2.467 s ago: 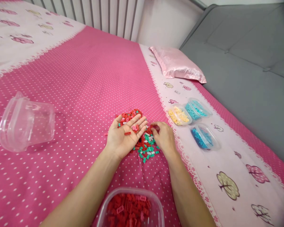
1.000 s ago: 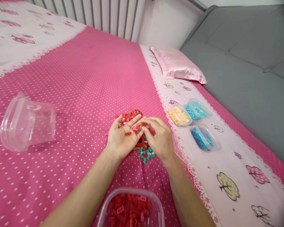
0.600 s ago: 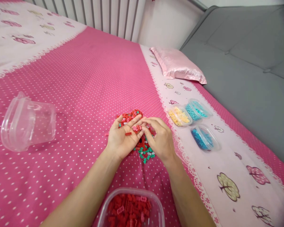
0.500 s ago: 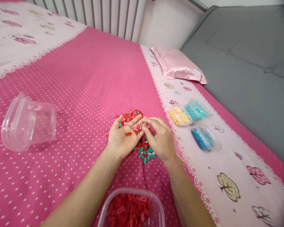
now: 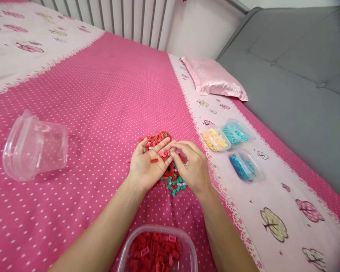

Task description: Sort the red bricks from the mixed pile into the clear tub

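"Small bricks [image 5: 154, 160]; where are they, nearest first?"

"Red and pink ones sit in a clear tub [image 5: 155, 227] between the forearms [image 5: 102, 226]; farther on, a few lie on the left hand [image 5: 144, 168]."

"And how are the hands?"

"The left is palm up, fingers extended, bricks loose on it; the right hand [image 5: 193, 166] has thumb and forefinger nearly together beside a red brick [image 5: 168, 152] there; whether it pinches it, I cannot tell."

"Beyond them?"

"A mixed pile [image 5: 174, 183] of red, green and white bricks on the pink bedsheet [image 5: 102, 94]; to the right, three clear containers [image 5: 261, 174] with blue, yellow and turquoise pieces; then a pillow [image 5: 212, 77]."
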{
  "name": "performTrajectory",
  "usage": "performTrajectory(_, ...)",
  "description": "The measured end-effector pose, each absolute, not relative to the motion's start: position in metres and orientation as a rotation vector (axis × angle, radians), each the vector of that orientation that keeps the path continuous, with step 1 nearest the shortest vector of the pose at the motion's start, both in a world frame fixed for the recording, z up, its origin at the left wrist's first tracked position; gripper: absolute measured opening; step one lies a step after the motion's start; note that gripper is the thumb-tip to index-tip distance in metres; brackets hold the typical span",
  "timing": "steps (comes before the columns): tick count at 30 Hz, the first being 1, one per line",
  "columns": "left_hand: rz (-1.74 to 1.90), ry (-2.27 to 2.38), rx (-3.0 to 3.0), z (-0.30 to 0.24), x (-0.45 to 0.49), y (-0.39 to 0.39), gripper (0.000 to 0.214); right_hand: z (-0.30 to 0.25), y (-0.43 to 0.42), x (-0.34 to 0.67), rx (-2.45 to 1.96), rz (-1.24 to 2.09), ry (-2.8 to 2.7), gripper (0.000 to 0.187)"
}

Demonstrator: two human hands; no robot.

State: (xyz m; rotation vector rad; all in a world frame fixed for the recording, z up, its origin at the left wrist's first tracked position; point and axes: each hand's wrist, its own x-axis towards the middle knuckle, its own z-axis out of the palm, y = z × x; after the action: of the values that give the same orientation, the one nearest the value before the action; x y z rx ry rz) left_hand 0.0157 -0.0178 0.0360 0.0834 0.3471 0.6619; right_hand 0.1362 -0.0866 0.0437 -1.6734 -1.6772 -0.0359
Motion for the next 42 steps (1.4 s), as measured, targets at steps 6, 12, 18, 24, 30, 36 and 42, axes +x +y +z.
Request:
performTrajectory(6,0.663,0.342,0.08,0.0353,0.0163,-0.0182,0.055,0.0442,-0.0864,0.1357,-1.677,-0.043,-1.683,0.021)
performTrajectory(12,0.661,0.345,0.084,0.0358,0.0142,-0.0178,0.055,0.0445,-0.0867,0.1353,-1.679,-0.04,-1.683,0.021)
performTrajectory(18,0.66,0.345,0.08,0.0348,0.0145,-0.0171,0.054,0.0441,-0.0866,0.1357,-1.683,-0.044,-1.688,0.021)
performTrajectory(24,0.66,0.346,0.083,0.0358,0.0147,-0.0184,0.053,0.044,-0.087,0.1349,-1.688,-0.049,-1.685,0.019)
performTrajectory(30,0.66,0.346,0.081,0.0364,0.0149,-0.0175,0.053,0.0438,-0.0867,0.1353,-1.692,-0.049,-1.687,0.019)
performTrajectory(36,0.662,0.344,0.073,0.0372,0.0147,-0.0184,0.052,0.0438,-0.0865,0.1358,-1.693,-0.049,-1.692,0.019)
performTrajectory(42,0.657,0.355,0.066,0.0381,0.0145,-0.0185,0.053,0.0437,-0.0869,0.1351,-1.686,-0.053,-1.681,0.019)
